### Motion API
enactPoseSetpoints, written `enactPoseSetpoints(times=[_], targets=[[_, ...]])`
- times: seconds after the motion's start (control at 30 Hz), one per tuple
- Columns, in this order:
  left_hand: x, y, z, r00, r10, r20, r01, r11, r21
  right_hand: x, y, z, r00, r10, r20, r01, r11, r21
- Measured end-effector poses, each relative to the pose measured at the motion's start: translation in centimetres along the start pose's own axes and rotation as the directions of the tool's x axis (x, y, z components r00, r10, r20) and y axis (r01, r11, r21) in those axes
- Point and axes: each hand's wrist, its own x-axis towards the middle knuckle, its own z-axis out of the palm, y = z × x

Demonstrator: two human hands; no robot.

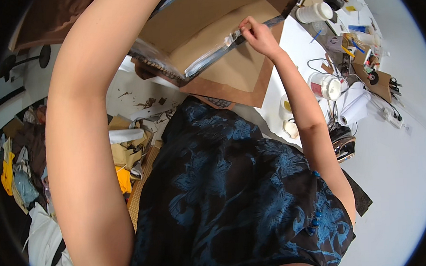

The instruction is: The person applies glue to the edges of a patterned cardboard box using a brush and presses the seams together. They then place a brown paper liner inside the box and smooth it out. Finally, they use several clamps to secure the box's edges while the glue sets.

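Now | right fingers (250, 24) pinch glossy strip (212, 59) | angular cardboard box (201, 22) | left fingers unseen

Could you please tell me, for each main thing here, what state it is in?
Box: open, its inside showing
Right hand: curled at the box's edge, grip unclear
Shiny strip: crumpled near the right hand
Left hand: out of view
Paper roll: rolled up
Power strip: on or off unclear

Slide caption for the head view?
Right hand at the edge of an open brown box, left hand out of frame.
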Motion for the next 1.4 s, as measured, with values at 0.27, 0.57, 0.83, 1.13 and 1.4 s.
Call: enactPoseSetpoints(times=[0.27,0.57,0.83,1.13,1.4], targets=[[1.2,2.4,0.8,0.996,-0.071,0.048,0.073,0.997,-0.023,-5.5,1.7,-14.9,0.894,0.005,-0.449,-0.096,0.979,-0.181],[0.1,0.9,1.9,0.992,-0.126,0.005,0.126,0.992,0.03,-25.4,8.3,-24.6,0.571,0.238,-0.786,-0.66,0.703,-0.266],[3.0,-5.6,4.5,0.97,0.179,-0.163,-0.169,0.983,0.076,-28.7,17.4,-18.2,0.476,0.361,-0.802,-0.707,0.699,-0.106],[3.5,-5.5,5.0,0.97,0.192,-0.15,-0.184,0.981,0.068,-31.1,22.0,-18.4,0.347,0.429,-0.834,-0.815,0.578,-0.042],[3.4,-5.5,5.1,0.978,0.151,-0.144,-0.15,0.988,0.022,-36.4,17.0,-19.8,0.099,0.519,-0.849,-0.314,0.826,0.468]])
